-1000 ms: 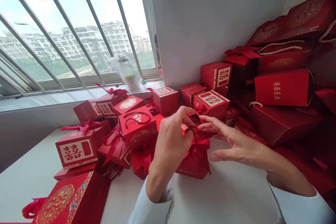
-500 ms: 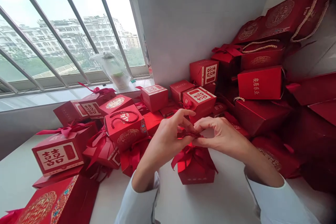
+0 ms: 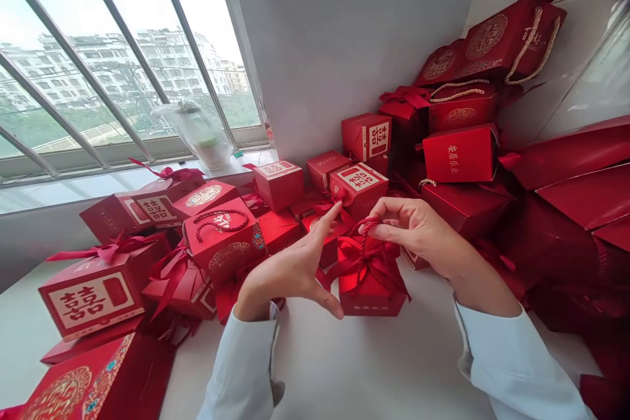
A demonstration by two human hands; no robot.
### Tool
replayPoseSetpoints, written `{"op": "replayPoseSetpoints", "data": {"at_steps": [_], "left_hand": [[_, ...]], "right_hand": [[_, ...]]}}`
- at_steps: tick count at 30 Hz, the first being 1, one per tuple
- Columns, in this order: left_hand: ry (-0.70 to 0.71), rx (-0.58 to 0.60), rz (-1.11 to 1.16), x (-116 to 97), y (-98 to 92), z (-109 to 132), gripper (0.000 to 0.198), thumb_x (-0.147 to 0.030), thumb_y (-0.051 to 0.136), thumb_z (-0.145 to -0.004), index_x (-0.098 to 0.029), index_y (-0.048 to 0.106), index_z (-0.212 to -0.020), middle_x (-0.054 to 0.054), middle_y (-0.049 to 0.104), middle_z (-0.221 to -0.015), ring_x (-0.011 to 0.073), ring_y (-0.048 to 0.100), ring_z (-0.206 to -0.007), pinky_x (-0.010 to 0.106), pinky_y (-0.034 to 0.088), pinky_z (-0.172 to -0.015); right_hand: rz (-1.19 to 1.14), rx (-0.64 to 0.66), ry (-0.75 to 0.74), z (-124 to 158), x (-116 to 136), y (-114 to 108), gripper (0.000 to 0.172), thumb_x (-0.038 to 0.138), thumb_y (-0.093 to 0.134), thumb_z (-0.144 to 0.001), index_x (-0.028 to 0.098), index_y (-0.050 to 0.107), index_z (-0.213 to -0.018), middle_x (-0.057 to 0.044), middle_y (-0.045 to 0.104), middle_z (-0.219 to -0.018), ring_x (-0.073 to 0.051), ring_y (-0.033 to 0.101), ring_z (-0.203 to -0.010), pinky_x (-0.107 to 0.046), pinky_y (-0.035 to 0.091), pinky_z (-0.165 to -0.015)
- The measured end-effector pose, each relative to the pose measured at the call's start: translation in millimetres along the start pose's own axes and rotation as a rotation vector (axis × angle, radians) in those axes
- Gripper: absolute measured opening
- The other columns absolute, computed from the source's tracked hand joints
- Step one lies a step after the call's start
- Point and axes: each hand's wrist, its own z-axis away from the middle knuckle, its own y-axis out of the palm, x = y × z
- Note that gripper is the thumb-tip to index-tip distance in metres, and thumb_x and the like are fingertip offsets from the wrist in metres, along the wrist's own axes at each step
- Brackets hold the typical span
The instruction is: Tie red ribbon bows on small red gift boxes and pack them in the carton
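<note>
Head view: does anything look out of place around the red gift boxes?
The clear plastic bag on the window sill looks out of place: slumped by the glass, with something green inside, among otherwise red gift packaging.

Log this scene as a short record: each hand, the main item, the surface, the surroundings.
Right hand: pinching a braided red cord between thumb and fingers
Left hand: open, fingers spread, beside the red gift box
Main item: red gift box with a red ribbon bow, below the cord
Surface: white table
Around: more red boxes, red paper bags with rope handles, barred window
</note>
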Motion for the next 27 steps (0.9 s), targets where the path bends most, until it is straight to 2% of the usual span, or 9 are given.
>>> {"op": "replayPoseSetpoints", "data": {"at_steps": [2,4,7,11,15,19,24,27], "left_hand": [[0.025,0.001,0.016,6.7,8.5,-8.1,0.141,-0.031,0.090,-0.039,-0.023,0.003,-0.149,0.022,0.030,-0.146,0.0381,0.018,-0.140,0.054,0.026,-0.109],[0.034,-0.001,0.049,12.7,16.4,-15.9,0.146,-0.033,0.090,-0.039,-0.021,-0.004,-0.149,0.024,0.026,-0.146,0.0390,0.017,-0.140,0.055,0.025,-0.109],[0.024,-0.003,0.162,18.8,25.6,-24.9,0.146,-0.033,0.089,-0.043,-0.025,-0.012,-0.147,0.023,0.029,-0.144,0.0382,0.030,-0.135,0.057,0.029,-0.107],[-0.015,-0.009,0.304,17.9,32.2,-31.0,0.135,-0.029,0.085,-0.053,-0.029,-0.013,-0.147,0.019,0.042,-0.134,0.0338,0.048,-0.120,0.051,0.045,-0.096],[-0.016,0.016,0.272,14.7,30.5,-30.4,0.131,-0.025,0.083,-0.056,-0.026,-0.011,-0.147,0.015,0.047,-0.129,0.0297,0.053,-0.113,0.044,0.047,-0.095],[-0.058,0.045,0.150,17.3,26.3,-27.8,0.127,-0.026,0.081,-0.059,-0.025,-0.011,-0.146,0.014,0.049,-0.125,0.0278,0.058,-0.104,0.042,0.049,-0.090],[-0.039,0.072,-0.017,21.1,29.2,-30.2,0.124,-0.027,0.081,-0.055,-0.022,-0.003,-0.147,0.017,0.042,-0.135,0.0320,0.046,-0.121,0.044,0.042,-0.100],[-0.027,0.112,-0.010,21.7,31.9,-32.7,0.123,-0.025,0.080,-0.056,-0.021,-0.003,-0.146,0.017,0.042,-0.137,0.0311,0.041,-0.127,0.043,0.038,-0.104]], "right_hand": [[-0.082,-0.033,0.005,-0.1,1.0,-2.0,0.023,0.036,0.071,-0.073,0.018,0.056,-0.074,0.000,0.065,-0.074,-0.013,0.060,-0.063,-0.023,0.046,-0.053],[-0.166,-0.073,-0.024,-0.9,-0.1,-4.4,0.024,0.036,0.073,-0.072,0.018,0.057,-0.075,-0.001,0.067,-0.078,-0.015,0.063,-0.071,-0.025,0.050,-0.062],[-0.261,-0.131,-0.120,-3.0,-4.7,-8.5,0.022,0.033,0.074,-0.072,0.019,0.059,-0.078,-0.001,0.070,-0.085,-0.015,0.064,-0.081,-0.026,0.051,-0.074],[-0.297,-0.244,-0.181,-4.7,-9.0,-13.9,0.019,0.031,0.075,-0.072,0.020,0.061,-0.078,-0.001,0.071,-0.082,-0.014,0.064,-0.080,-0.025,0.050,-0.075],[-0.217,-0.300,-0.163,-3.4,-7.3,-21.1,0.020,0.032,0.077,-0.068,0.019,0.065,-0.076,-0.001,0.070,-0.078,-0.014,0.064,-0.074,-0.025,0.051,-0.071],[-0.158,-0.292,-0.141,-1.3,-5.0,-24.6,0.022,0.033,0.078,-0.066,0.018,0.065,-0.076,0.000,0.068,-0.076,-0.013,0.062,-0.070,-0.024,0.050,-0.068],[0.122,-0.177,-0.047,3.1,-4.7,-22.3,0.010,0.026,0.067,-0.073,0.019,0.065,-0.079,0.000,0.068,-0.076,-0.015,0.062,-0.070,-0.025,0.049,-0.063],[0.306,-0.208,-0.027,5.9,-2.8,-23.3,0.005,0.024,0.062,-0.075,0.021,0.064,-0.078,0.002,0.067,-0.070,-0.013,0.060,-0.063,-0.023,0.045,-0.056]]}}
